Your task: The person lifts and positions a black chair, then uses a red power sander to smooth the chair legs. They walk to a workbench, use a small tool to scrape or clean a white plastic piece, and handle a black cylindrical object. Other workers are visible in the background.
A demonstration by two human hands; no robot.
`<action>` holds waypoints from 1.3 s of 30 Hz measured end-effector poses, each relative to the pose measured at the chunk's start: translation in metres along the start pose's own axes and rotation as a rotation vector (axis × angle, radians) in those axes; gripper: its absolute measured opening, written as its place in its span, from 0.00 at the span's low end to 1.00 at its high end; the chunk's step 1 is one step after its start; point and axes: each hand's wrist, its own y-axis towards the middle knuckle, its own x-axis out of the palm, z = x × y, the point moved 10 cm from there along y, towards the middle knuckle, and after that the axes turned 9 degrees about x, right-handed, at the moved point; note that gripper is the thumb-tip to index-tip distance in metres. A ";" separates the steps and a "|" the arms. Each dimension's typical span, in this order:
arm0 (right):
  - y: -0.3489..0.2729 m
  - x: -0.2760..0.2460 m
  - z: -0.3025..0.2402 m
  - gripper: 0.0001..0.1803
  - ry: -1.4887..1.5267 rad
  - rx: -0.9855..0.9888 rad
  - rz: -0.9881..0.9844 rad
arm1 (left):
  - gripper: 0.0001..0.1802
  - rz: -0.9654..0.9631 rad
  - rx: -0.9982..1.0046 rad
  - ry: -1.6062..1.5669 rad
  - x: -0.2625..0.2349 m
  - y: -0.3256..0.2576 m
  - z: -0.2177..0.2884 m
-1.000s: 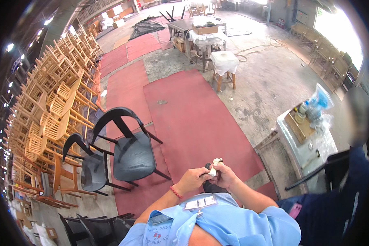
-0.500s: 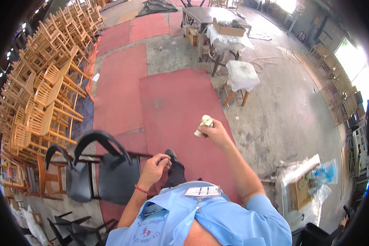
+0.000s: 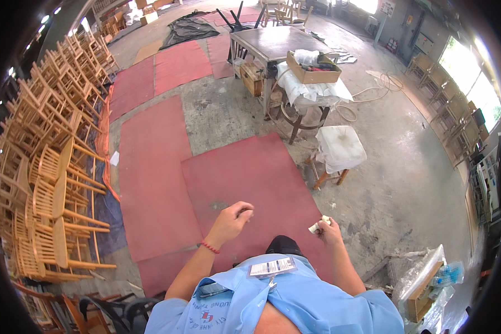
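My right hand (image 3: 330,230) is closed around a small, bunched-up cream-white cloth (image 3: 319,224), whose ends stick out past the fingers. It is held low on the right, above the edge of a red mat (image 3: 250,178). On the other side my left hand (image 3: 231,221), with a red bead bracelet at its wrist, hangs over the same mat. Its fingers are curled in and no object shows in them. Neither hand touches any furniture. Nearest on the right is a stool (image 3: 341,147) with a white-wrapped seat.
Stacked wooden chairs (image 3: 55,206) line the left side. Ahead, a dark-topped table (image 3: 278,42) stands behind a covered stand bearing a cardboard box (image 3: 313,71). A hose (image 3: 392,83) coils on the concrete. Plastic-wrapped items (image 3: 428,284) lie at lower right; black chairs (image 3: 122,306) at lower left.
The black chairs have slid back toward the lower left, and the stool and table appear nearer. My right hand has dropped lower and rightward with the cloth; my left hand has swung forward.
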 end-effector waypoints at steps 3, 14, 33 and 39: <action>0.051 0.048 -0.038 0.18 -0.037 -0.001 -0.058 | 0.13 -0.148 -0.031 0.041 -0.007 0.095 -0.045; 0.306 0.329 -0.274 0.19 -0.352 -0.071 -0.370 | 0.16 0.278 -0.818 0.386 -0.293 0.029 -0.445; 0.657 0.589 -0.442 0.20 -0.053 0.112 -0.115 | 0.28 0.226 -0.723 0.425 -0.643 0.630 -0.550; 0.747 0.598 -0.457 0.18 0.112 0.159 0.034 | 0.18 0.162 -0.419 0.210 -0.625 0.961 -0.447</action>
